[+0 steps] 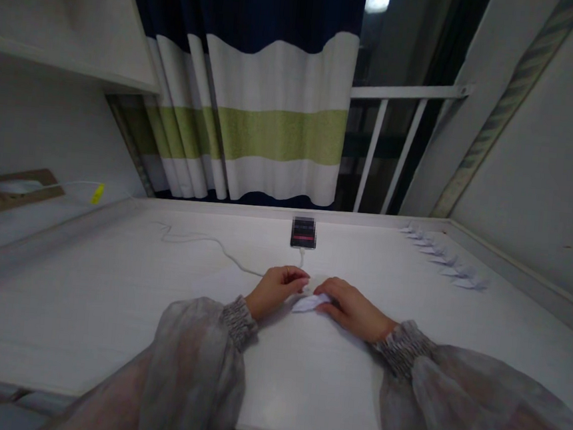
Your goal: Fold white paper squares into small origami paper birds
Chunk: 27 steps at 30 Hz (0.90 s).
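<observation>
A small piece of folded white paper [305,303] is just above the white desk, between my two hands. My right hand [356,309] grips its right end, thumb below and fingers on top. Beside the paper's upper left, my left hand [277,289] has thumb and fingertips pinched together. Whatever lies in that pinch is too small and dim to make out. Along the desk's right side stands a row of several folded white paper figures [443,261] with pointed ends, much like paper cranes.
A phone [303,232] lies at the desk's back, a white cable [232,258] running from it to the left. A power strip [15,190] is at the left wall. Behind the desk [83,304] hang a striped curtain [280,107] and white window bars [407,92].
</observation>
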{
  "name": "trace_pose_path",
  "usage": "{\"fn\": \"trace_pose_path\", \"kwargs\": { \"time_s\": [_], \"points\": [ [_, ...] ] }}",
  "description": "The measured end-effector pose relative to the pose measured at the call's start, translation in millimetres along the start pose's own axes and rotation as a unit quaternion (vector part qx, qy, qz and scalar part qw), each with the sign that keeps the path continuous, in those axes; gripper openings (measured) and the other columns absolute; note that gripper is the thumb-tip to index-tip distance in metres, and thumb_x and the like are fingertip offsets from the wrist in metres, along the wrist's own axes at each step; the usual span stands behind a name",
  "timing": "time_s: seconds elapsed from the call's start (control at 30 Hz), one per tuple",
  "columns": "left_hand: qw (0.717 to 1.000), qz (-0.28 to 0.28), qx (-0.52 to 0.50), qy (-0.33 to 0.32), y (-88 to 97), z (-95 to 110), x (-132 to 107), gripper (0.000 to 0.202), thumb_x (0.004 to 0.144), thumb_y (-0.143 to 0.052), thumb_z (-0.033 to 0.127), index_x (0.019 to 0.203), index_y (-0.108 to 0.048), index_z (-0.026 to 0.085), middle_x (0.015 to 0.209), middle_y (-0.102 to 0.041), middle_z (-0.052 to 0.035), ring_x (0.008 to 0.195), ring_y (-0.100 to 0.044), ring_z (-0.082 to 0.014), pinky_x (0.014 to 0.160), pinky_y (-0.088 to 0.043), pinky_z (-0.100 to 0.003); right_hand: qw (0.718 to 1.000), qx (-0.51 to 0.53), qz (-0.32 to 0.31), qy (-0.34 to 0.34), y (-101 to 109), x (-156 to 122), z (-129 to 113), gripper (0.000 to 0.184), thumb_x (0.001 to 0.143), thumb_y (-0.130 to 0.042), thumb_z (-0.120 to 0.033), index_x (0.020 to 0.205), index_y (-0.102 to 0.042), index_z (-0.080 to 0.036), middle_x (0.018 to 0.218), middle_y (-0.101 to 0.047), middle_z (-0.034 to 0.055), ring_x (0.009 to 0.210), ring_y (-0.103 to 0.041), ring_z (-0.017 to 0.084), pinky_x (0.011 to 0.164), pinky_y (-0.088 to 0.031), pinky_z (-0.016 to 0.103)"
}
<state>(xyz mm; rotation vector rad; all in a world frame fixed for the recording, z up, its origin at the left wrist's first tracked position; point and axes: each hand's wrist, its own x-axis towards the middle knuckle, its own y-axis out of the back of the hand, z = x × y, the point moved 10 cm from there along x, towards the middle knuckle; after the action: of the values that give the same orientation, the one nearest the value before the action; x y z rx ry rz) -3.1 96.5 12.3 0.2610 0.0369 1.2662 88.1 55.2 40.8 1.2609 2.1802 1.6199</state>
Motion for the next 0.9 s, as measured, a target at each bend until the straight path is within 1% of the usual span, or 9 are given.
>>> {"fn": "trace_pose_path", "kwargs": {
  "time_s": [0.07, 0.13, 0.2, 0.27, 0.33, 0.43, 0.57, 0.73, 0.9],
  "points": [
    [0.998, -0.014, -0.049, 0.042, -4.9, -6, -1, 0.025, 0.064, -0.063, 0.033, 0.074, -0.061, 0.01, 0.064, -0.061, -0.0014, 0.054, -0.053, -0.0081, 0.056, -0.04, -0.021, 0.999, 0.004, 0.013, 0.031, 5, 0, -8, 0.016, 0.079, -0.051, -0.021, 0.094, -0.054, -0.016, 0.089, -0.057, 0.0081, 0.085, -0.051, 0.019, 0.078, -0.044, 0.036],
    [0.992, -0.066, -0.075, 0.076, -17.3, -10, -5, 0.029, 0.066, -0.061, 0.038, 0.07, -0.06, 0.01, 0.055, -0.058, -0.0001, 0.048, -0.05, -0.0067, 0.05, -0.037, -0.019, 0.998, 0.017, 0.03, 0.057, 9, -1, -13, 0.015, 0.08, -0.05, -0.021, 0.094, -0.053, -0.017, 0.088, -0.057, 0.0079, 0.085, -0.051, 0.018, 0.077, -0.044, 0.034],
    [0.977, -0.129, -0.131, 0.11, -31.8, -11, -12, 0.032, 0.067, -0.06, 0.04, 0.073, -0.06, 0.009, 0.058, -0.06, -0.0024, 0.049, -0.053, -0.0085, 0.051, -0.04, -0.021, 0.996, 0.036, 0.041, 0.076, 12, -2, -16, 0.014, 0.082, -0.047, -0.021, 0.094, -0.054, -0.017, 0.086, -0.057, 0.0073, 0.083, -0.051, 0.017, 0.075, -0.045, 0.033],
    [0.961, -0.16, -0.181, 0.134, -39.3, -12, -18, 0.033, 0.066, -0.062, 0.04, 0.076, -0.06, 0.009, 0.065, -0.063, -0.0051, 0.054, -0.058, -0.0113, 0.056, -0.044, -0.024, 0.993, 0.054, 0.054, 0.088, 15, -3, -17, 0.014, 0.083, -0.045, -0.02, 0.094, -0.053, -0.018, 0.085, -0.056, 0.0067, 0.082, -0.052, 0.017, 0.074, -0.045, 0.032],
    [0.953, -0.152, -0.215, 0.148, -38.9, -12, -19, 0.032, 0.062, -0.067, 0.037, 0.076, -0.059, 0.009, 0.07, -0.064, -0.0062, 0.058, -0.06, -0.0127, 0.062, -0.046, -0.027, 0.991, 0.06, 0.091, 0.083, 22, -4, -14, 0.018, 0.082, -0.047, -0.022, 0.099, -0.051, -0.019, 0.091, -0.054, 0.0073, 0.087, -0.051, 0.018, 0.077, -0.044, 0.034],
    [0.951, -0.121, -0.248, 0.141, -34.5, -10, -16, 0.031, 0.06, -0.069, 0.033, 0.076, -0.057, 0.009, 0.073, -0.064, -0.0065, 0.062, -0.061, -0.0124, 0.068, -0.046, -0.026, 0.983, 0.05, 0.173, 0.038, 37, -7, -5, 0.029, 0.078, -0.053, -0.026, 0.106, -0.046, -0.02, 0.1, -0.05, 0.0087, 0.095, -0.048, 0.021, 0.082, -0.043, 0.038],
    [0.95, -0.07, -0.284, 0.106, -29.0, -5, -11, 0.03, 0.058, -0.071, 0.03, 0.076, -0.055, 0.011, 0.072, -0.063, -0.0043, 0.067, -0.062, -0.0131, 0.069, -0.046, -0.026, 0.965, 0.08, 0.247, -0.046, 46, -11, 9, 0.031, 0.074, -0.057, -0.027, 0.101, -0.042, -0.02, 0.094, -0.05, 0.0077, 0.087, -0.051, 0.02, 0.078, -0.045, 0.039],
    [0.954, -0.044, -0.28, 0.093, -29.5, -4, -10, 0.033, 0.054, -0.073, 0.028, 0.075, -0.054, 0.012, 0.068, -0.062, -0.0016, 0.064, -0.061, -0.0118, 0.065, -0.047, -0.025, 0.966, 0.124, 0.22, -0.048, 35, -6, 6, 0.027, 0.075, -0.054, -0.023, 0.099, -0.043, -0.021, 0.089, -0.054, 0.0049, 0.082, -0.053, 0.018, 0.077, -0.045, 0.037],
    [0.962, -0.043, -0.254, 0.089, -30.3, -4, -11, 0.034, 0.054, -0.073, 0.03, 0.076, -0.055, 0.011, 0.068, -0.062, -0.0023, 0.06, -0.058, -0.0097, 0.063, -0.047, -0.025, 0.965, 0.16, 0.199, -0.059, 31, -5, 9, 0.034, 0.073, -0.056, -0.022, 0.106, -0.044, -0.021, 0.092, -0.056, 0.0043, 0.086, -0.052, 0.017, 0.081, -0.043, 0.036]
  ]
}}
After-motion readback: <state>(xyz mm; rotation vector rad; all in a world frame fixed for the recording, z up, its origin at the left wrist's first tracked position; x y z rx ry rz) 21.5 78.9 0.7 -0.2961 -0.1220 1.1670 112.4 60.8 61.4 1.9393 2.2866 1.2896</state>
